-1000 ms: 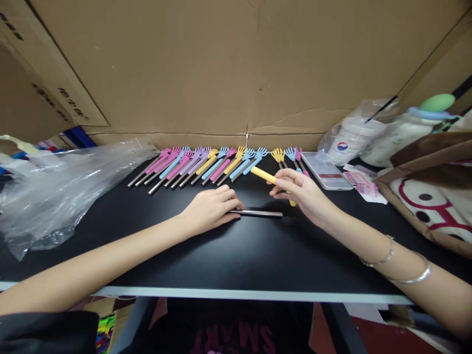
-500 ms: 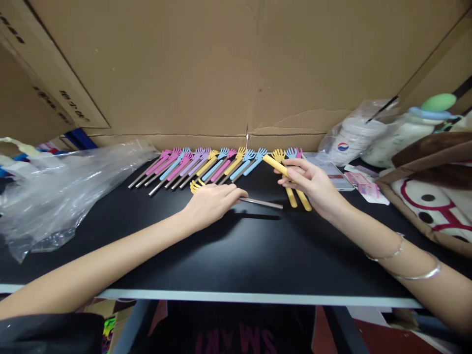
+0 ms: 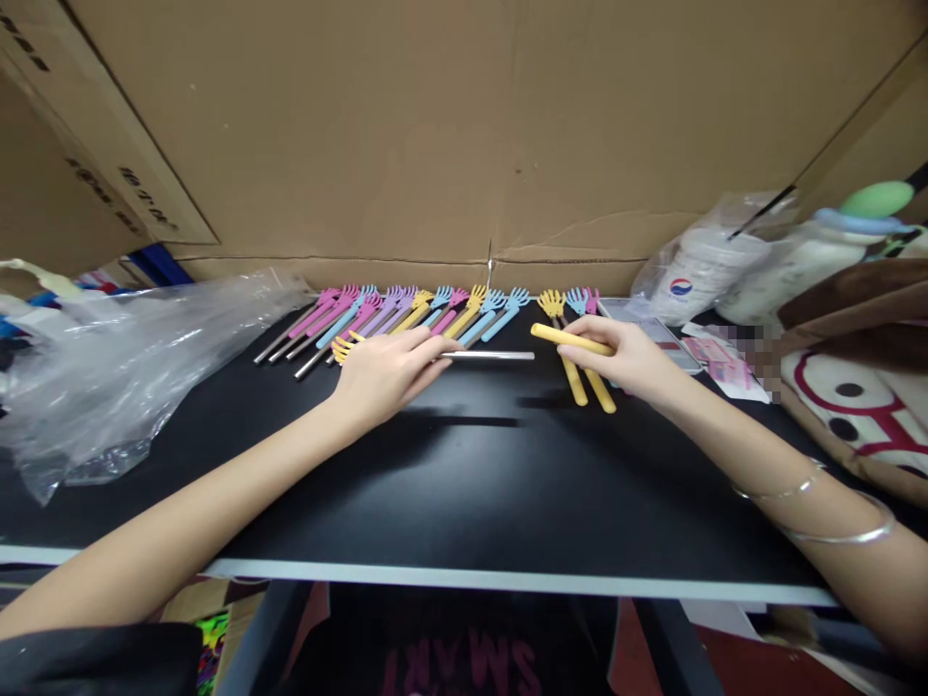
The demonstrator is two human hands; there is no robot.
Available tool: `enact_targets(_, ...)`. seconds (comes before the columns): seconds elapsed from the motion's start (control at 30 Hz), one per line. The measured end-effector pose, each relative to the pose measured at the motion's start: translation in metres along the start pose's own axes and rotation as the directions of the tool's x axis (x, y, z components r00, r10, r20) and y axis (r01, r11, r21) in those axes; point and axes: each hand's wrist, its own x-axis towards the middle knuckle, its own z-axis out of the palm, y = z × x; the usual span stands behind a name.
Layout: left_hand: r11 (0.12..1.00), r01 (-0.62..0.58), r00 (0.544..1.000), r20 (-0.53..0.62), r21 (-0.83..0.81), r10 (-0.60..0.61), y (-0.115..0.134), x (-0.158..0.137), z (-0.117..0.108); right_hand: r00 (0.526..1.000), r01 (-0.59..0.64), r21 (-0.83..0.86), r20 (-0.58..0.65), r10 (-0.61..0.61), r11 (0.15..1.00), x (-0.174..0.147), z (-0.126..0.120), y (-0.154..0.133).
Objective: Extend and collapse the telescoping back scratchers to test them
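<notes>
My left hand (image 3: 391,375) is closed round a back scratcher, whose yellow claw (image 3: 344,346) sticks out on the left and whose bare metal rod (image 3: 493,356) points right. Between the fingers of my right hand (image 3: 623,353) is a yellow handle sleeve (image 3: 569,339), held roughly level. A short gap separates the rod's tip from the sleeve's end. Beneath and behind my right hand lie back scratchers with yellow handles (image 3: 576,379). A slanted row of back scratchers (image 3: 406,309) in pink, blue, purple and yellow lies along the back; my left hand partly covers it.
A clear plastic bag (image 3: 137,358) lies on the left of the black table (image 3: 435,503). At the right are a phone (image 3: 652,338), pink and white papers (image 3: 725,362), a white cup (image 3: 696,275), a bottle (image 3: 833,251) and a brown plush bag (image 3: 855,387). Cardboard (image 3: 362,126) stands behind.
My left hand has moved left and slightly up, bringing the rod nearly level. The yellow sleeve in my right hand has turned from steeply slanted to almost level, facing the rod.
</notes>
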Motion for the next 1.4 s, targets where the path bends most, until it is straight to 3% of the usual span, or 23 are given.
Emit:
enact_targets(0.13,0.999,0.024,1.000,0.012,0.021,-0.025,0.000,0.000,0.000,0.997,-0.014,-0.244,-0.072,-0.003,0.970,-0.004,-0.001,-0.005)
enact_targets(0.27,1.000,0.010,1.000,0.023,0.022,-0.010,0.000,0.000,0.000,0.995,-0.032,-0.583,-0.097,-0.031,0.812,-0.011,0.002,-0.014)
enact_targets(0.37,1.000,-0.002,1.000,0.014,0.031,0.001,-0.001,-0.001,0.000,0.993,0.073,-0.691,-0.014,-0.114,0.719,-0.014,0.006,-0.016)
enact_targets(0.5,0.999,-0.002,1.000,-0.003,0.050,0.002,-0.002,-0.001,0.000,0.976,0.196,-0.707,0.074,-0.204,0.680,-0.014,0.007,-0.014)
enact_targets(0.67,0.998,0.000,1.000,-0.009,0.059,0.001,-0.002,0.001,-0.001,0.978,0.192,-0.708,0.080,-0.192,0.680,-0.014,0.004,-0.014)
enact_targets(0.8,0.999,0.003,1.000,-0.012,0.045,-0.002,-0.002,0.000,-0.001,0.963,0.235,-0.703,0.076,-0.258,0.671,-0.014,0.005,-0.013)
enact_targets(1.4,0.997,-0.074,0.997,0.027,-0.026,0.075,-0.002,-0.002,0.001,0.927,0.323,-0.770,0.140,-0.349,0.550,-0.017,0.012,-0.009)
